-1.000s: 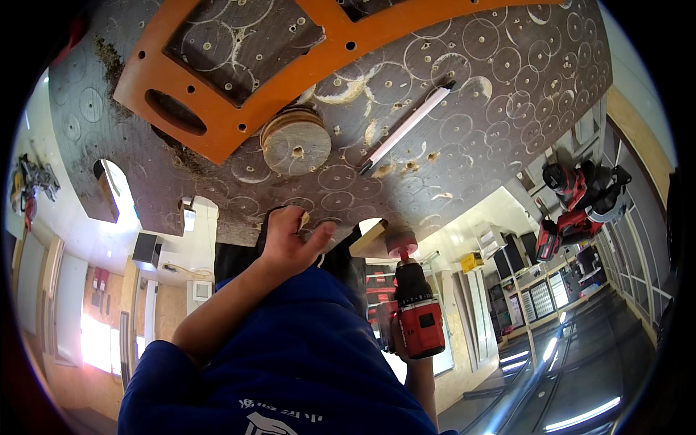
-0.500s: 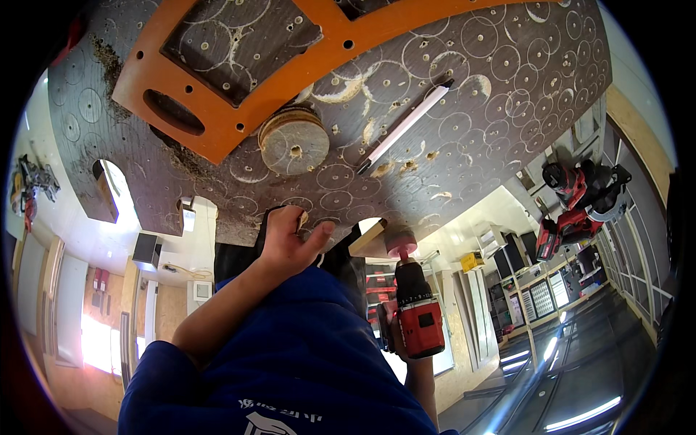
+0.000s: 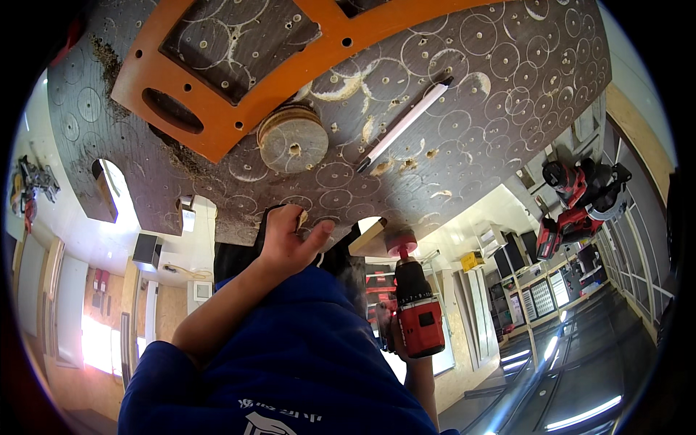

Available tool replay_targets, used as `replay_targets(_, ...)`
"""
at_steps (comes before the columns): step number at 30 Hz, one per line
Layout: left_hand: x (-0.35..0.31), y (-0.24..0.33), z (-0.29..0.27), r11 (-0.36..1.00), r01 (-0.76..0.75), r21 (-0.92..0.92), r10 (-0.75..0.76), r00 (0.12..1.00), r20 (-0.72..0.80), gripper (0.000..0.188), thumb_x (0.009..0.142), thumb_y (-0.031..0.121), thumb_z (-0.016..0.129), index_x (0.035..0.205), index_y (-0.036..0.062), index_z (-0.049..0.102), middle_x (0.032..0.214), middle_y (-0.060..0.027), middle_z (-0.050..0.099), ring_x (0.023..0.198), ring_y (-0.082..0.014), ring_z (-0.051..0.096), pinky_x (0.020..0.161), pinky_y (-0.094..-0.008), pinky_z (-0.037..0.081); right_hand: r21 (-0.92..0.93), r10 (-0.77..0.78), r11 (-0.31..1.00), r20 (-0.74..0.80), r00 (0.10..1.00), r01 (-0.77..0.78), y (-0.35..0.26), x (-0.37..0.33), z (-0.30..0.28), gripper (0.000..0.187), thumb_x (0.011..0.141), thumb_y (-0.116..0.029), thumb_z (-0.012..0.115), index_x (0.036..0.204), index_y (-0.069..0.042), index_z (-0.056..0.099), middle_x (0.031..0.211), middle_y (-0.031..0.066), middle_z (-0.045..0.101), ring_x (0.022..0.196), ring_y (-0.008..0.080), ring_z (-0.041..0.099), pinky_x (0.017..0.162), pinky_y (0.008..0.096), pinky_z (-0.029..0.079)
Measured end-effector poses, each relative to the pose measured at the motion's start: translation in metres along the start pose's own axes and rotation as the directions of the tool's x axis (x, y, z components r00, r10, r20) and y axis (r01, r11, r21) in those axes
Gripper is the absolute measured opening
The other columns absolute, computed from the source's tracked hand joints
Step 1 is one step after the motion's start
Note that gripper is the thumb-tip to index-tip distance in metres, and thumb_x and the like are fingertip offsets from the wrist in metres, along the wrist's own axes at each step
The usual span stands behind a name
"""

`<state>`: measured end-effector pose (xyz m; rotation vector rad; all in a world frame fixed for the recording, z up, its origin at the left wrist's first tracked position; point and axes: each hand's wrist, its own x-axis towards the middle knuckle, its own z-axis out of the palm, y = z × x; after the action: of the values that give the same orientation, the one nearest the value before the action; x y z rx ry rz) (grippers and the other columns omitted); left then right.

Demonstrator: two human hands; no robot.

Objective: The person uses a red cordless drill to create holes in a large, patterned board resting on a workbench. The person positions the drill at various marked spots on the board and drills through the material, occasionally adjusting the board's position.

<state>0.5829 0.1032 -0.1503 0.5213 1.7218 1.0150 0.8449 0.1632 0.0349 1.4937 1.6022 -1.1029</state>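
My left hand (image 3: 286,243) rests at the near edge of the dark board (image 3: 500,109), which is scored with many circles, and pinches a small pale wooden piece (image 3: 301,218) between thumb and fingers. To its right, my right hand (image 3: 391,335) grips a red and black cordless drill (image 3: 418,319). The drill's red hole-saw head (image 3: 401,241) points up at the board's edge. A round wooden disc (image 3: 293,139) lies on the board just beyond my left hand, next to an orange cut-out template (image 3: 239,98).
A white pen (image 3: 403,123) lies slanted on the board right of the disc. Wood chips and sawdust dot the board around it. Two more red power tools (image 3: 580,203) sit at the right. Shelving and cabinets stand below the board's edge.
My left hand has shifted slightly and its thumb now sticks out to the right. The drill and the things on the board have stayed put.
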Motion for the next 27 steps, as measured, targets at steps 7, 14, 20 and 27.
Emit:
replay_targets(7,0.003,0.008,0.0,1.0,-0.002,-0.024,0.001,1.0,-0.029,0.036,0.08,0.026,0.076,0.069,0.0016,0.053,0.056,-0.0121,0.052,0.045,-0.0249,0.049,0.047,-0.0344,0.039,0.018,0.016,1.0,0.009,1.0,-0.016,0.001,0.001,0.0,0.021,0.079,-0.024,0.066,0.097,-0.016,0.069,0.086,0.0039,0.067,0.08,0.0293,0.064,0.069,0.0432,0.047)
replay_targets(14,-0.003,-0.004,0.002,0.999,0.028,-0.04,-0.029,1.0,-0.007,0.038,0.08,0.026,0.076,0.066,0.0022,0.05,0.054,-0.0122,0.05,0.044,-0.0243,0.048,0.045,-0.0344,0.037,0.128,0.092,0.987,0.054,0.994,-0.098,-0.001,0.0,0.004,0.023,0.08,-0.025,0.066,0.1,-0.016,0.069,0.088,0.004,0.067,0.082,0.0302,0.064,0.071,0.0437,0.048)
replay_targets(20,0.004,0.011,0.0,0.999,0.023,-0.027,-0.024,0.999,-0.03,0.036,0.079,0.025,0.076,0.067,0.0017,0.052,0.054,-0.0118,0.051,0.043,-0.0235,0.048,0.045,-0.0338,0.037,-0.045,0.014,0.999,0.045,0.999,-0.012,-0.01,0.005,-0.002,0.029,0.083,-0.027,0.063,0.11,-0.019,0.068,0.092,0.0042,0.067,0.079,0.0295,0.063,0.067,0.0429,0.047)
replay_targets(27,0.004,0.01,0.0,1.0,-0.008,0.004,0.008,0.999,-0.046,0.034,0.079,0.025,0.077,0.068,0.0014,0.054,0.055,-0.0117,0.052,0.045,-0.0232,0.049,0.045,-0.0336,0.038,-0.167,-0.197,0.965,0.041,0.979,0.201,-0.016,0.011,-0.007,0.016,0.092,-0.019,0.055,0.101,-0.007,0.059,0.078,0.0077,0.059,0.067,0.021,0.059,0.058,0.0352,0.045)
